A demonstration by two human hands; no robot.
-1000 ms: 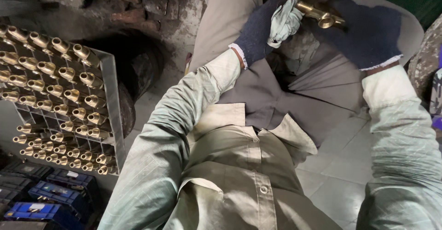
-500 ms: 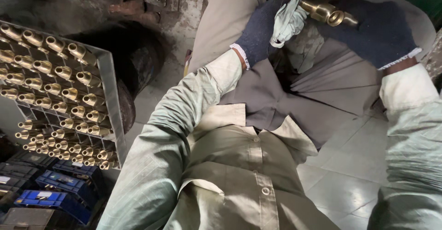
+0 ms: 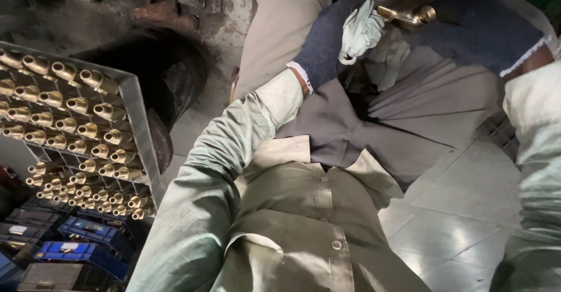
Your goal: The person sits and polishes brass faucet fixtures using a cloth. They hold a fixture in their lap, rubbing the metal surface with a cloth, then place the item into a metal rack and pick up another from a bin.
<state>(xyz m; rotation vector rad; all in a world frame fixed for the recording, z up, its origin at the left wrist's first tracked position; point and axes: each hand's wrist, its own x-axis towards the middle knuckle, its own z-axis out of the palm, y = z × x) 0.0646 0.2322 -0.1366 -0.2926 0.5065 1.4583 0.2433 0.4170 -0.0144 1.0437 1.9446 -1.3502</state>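
Both of my hands wear dark blue knit gloves and meet over my lap at the top of the view. My left hand [image 3: 327,40] grips a pale crumpled cloth [image 3: 360,29] pressed against one end of a small brass fitting [image 3: 407,15]. My right hand [image 3: 479,32] holds the other end of that fitting; only a short shiny part of it shows between the gloves. A grey cloth [image 3: 374,128] lies spread across my thighs beneath them.
A grey metal rack [image 3: 137,122] at the left holds several rows of brass fittings [image 3: 87,131]. Blue and black boxes [image 3: 82,245] lie below it on the floor. Dark rusty machinery [image 3: 152,64] sits behind the rack. Pale floor tiles [image 3: 456,227] show at the lower right.
The view has shifted slightly and my hands sit higher in the picture. Both hands keep their hold on the cloth and the brass fitting.
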